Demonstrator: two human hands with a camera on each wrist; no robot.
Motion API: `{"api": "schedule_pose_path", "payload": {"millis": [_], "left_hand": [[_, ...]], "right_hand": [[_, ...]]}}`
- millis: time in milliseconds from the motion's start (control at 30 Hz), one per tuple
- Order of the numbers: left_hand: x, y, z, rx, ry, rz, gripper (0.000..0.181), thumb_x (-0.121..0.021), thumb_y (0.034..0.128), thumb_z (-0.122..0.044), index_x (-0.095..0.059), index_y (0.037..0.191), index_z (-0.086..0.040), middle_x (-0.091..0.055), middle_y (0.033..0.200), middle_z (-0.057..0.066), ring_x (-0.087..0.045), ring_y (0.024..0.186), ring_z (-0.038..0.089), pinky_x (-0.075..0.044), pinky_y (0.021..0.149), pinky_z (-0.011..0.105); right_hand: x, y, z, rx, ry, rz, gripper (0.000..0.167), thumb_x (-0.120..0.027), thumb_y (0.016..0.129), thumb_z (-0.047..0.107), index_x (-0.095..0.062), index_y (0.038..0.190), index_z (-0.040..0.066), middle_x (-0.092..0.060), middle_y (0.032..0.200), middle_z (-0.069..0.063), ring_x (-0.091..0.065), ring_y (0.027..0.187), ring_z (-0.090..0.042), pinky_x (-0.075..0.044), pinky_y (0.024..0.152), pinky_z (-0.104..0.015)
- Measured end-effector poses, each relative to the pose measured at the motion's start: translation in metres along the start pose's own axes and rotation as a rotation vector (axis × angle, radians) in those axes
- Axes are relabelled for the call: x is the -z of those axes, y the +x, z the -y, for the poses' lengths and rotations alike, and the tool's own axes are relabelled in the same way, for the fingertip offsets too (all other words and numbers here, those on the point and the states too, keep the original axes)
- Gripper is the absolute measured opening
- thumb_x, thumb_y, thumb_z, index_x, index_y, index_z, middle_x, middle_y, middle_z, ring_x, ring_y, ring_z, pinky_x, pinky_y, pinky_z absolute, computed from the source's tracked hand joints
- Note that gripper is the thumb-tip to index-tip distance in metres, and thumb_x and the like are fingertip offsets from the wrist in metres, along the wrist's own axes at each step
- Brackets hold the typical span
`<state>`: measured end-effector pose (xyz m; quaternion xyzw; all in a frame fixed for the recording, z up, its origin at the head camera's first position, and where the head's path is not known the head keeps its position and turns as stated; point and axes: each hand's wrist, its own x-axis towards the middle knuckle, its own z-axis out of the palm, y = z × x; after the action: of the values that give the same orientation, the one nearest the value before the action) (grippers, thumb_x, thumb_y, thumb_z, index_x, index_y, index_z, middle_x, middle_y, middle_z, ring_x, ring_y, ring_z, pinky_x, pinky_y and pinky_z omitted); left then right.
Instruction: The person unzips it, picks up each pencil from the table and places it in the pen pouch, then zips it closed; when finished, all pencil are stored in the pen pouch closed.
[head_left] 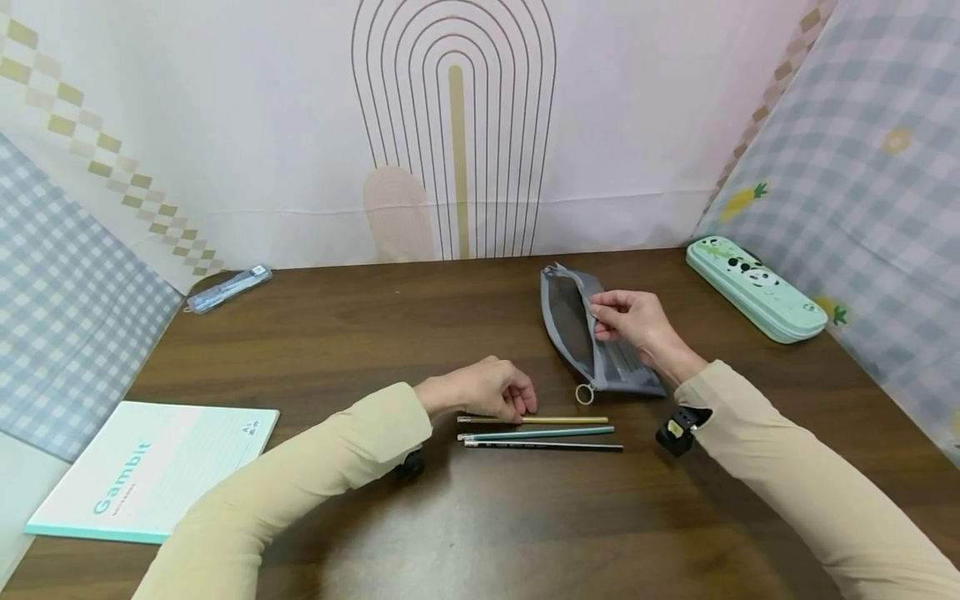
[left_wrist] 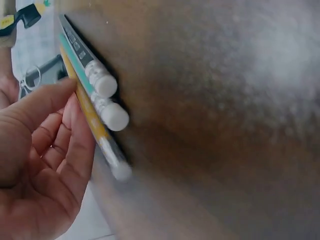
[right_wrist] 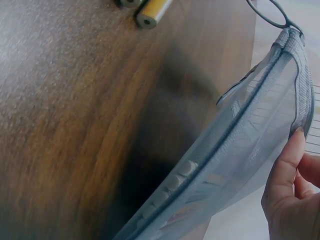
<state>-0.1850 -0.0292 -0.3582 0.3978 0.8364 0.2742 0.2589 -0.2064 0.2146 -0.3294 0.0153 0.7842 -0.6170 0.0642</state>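
The person's left hand [head_left: 491,389] pinches a slim gold-yellow pencil [head_left: 566,420] between thumb and finger; that pencil is on the dark brown wood-grain table [head_left: 360,333], parallel to a teal pencil [head_left: 558,432] and a black pencil [head_left: 558,447], all three with eraser ends to the left; the gold-yellow one is nearest the pouch. The right hand [head_left: 637,323] grips the edge of a grey mesh zip pouch [head_left: 628,367] between thumb and fingers, its mouth gaping, a metal ring [head_left: 585,395] at its near end; through the mesh, several white rounded ends [right_wrist: 187,168] show inside. A mint panda-print case [head_left: 753,287] lies far right; a pale mint-edged notebook [head_left: 187,467] near left; a slim blue packet [head_left: 228,289] far left.
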Motion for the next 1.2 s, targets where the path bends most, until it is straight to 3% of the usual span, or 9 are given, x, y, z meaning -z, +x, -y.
{"api": "schedule_pose_path", "payload": {"millis": [133,300,433,500,600,867,1033,1133,1200], "left_hand": [[0.003,-0.001,0.0,-0.055,0.172,-0.027,0.013,-0.068,0.0769,-0.002,-0.069,0.085,-0.012,-0.065,0.073,-0.006,-0.056,0.067,0.0,-0.048,0.063,0.013],[0.017,-0.008,0.013,-0.028,0.174,0.015,0.013,-0.066,0.0744,-0.003,-0.07,0.082,-0.013,-0.064,0.07,-0.009,-0.055,0.064,-0.002,-0.046,0.06,0.012],[0.035,-0.017,0.027,0.105,-0.081,0.11,0.014,-0.066,0.0775,-0.001,-0.07,0.09,-0.005,-0.065,0.075,-0.004,-0.057,0.067,0.002,-0.052,0.064,0.016],[0.043,-0.019,0.032,0.192,-0.262,0.104,0.018,-0.064,0.0795,0.002,-0.068,0.097,0.001,-0.065,0.077,-0.002,-0.058,0.069,0.005,-0.055,0.067,0.019],[0.048,-0.012,0.037,0.287,-0.535,0.01,0.024,-0.058,0.0835,0.004,-0.061,0.107,0.008,-0.064,0.082,0.002,-0.059,0.072,0.008,-0.056,0.069,0.021],[0.036,0.042,0.02,0.347,-1.113,-0.178,0.035,-0.046,0.0971,-0.001,-0.046,0.13,0.01,-0.063,0.093,0.009,-0.062,0.078,0.012,-0.054,0.064,0.016],[0.03,0.071,0.002,0.383,-1.269,-0.286,0.037,-0.05,0.0953,0.001,-0.047,0.131,0.009,-0.064,0.102,0.018,-0.061,0.072,0.013,-0.054,0.059,0.016],[0.027,0.083,-0.005,0.408,-1.265,-0.354,0.036,-0.054,0.0929,0.002,-0.05,0.128,0.008,-0.062,0.115,0.023,-0.061,0.067,0.013,-0.053,0.055,0.015],[0.025,0.088,-0.009,0.424,-1.248,-0.395,0.036,-0.056,0.0917,0.002,-0.052,0.127,0.007,-0.064,0.107,0.022,-0.06,0.064,0.012,-0.053,0.053,0.015]], "right_hand": [[0.0,0.0,0.0,0.002,0.01,-0.001,0.036,-0.053,0.094,0.002,-0.046,0.123,-0.019,-0.059,0.069,0.008,-0.059,0.057,-0.001,-0.055,0.058,-0.016],[0.0,0.0,-0.001,-0.001,0.013,-0.003,0.035,-0.053,0.094,0.002,-0.047,0.123,-0.018,-0.06,0.068,0.009,-0.059,0.056,0.0,-0.055,0.058,-0.016],[0.0,0.0,-0.001,0.002,0.016,0.002,0.036,-0.053,0.094,0.002,-0.047,0.123,-0.019,-0.06,0.068,0.009,-0.059,0.057,-0.001,-0.056,0.058,-0.017],[0.0,0.0,0.0,0.003,0.017,0.0,0.035,-0.053,0.094,0.002,-0.047,0.122,-0.018,-0.06,0.068,0.009,-0.059,0.057,-0.001,-0.055,0.058,-0.016],[-0.001,0.001,0.0,0.001,0.018,-0.002,0.035,-0.053,0.094,0.001,-0.047,0.122,-0.018,-0.06,0.068,0.009,-0.059,0.056,-0.001,-0.055,0.058,-0.016],[-0.004,0.0,-0.001,-0.006,0.018,0.004,0.036,-0.053,0.094,0.002,-0.046,0.123,-0.018,-0.059,0.07,0.008,-0.058,0.057,-0.001,-0.056,0.058,-0.017],[-0.004,0.001,-0.001,-0.004,0.012,0.009,0.035,-0.053,0.094,0.002,-0.047,0.123,-0.017,-0.059,0.07,0.008,-0.058,0.057,-0.001,-0.055,0.058,-0.016],[-0.005,0.001,0.0,-0.003,0.014,0.011,0.035,-0.052,0.094,0.002,-0.047,0.123,-0.017,-0.059,0.069,0.008,-0.058,0.057,-0.001,-0.055,0.058,-0.016],[-0.005,0.001,0.001,-0.004,0.013,0.015,0.035,-0.052,0.094,0.002,-0.047,0.123,-0.017,-0.059,0.069,0.008,-0.058,0.057,-0.001,-0.055,0.058,-0.016]]}}
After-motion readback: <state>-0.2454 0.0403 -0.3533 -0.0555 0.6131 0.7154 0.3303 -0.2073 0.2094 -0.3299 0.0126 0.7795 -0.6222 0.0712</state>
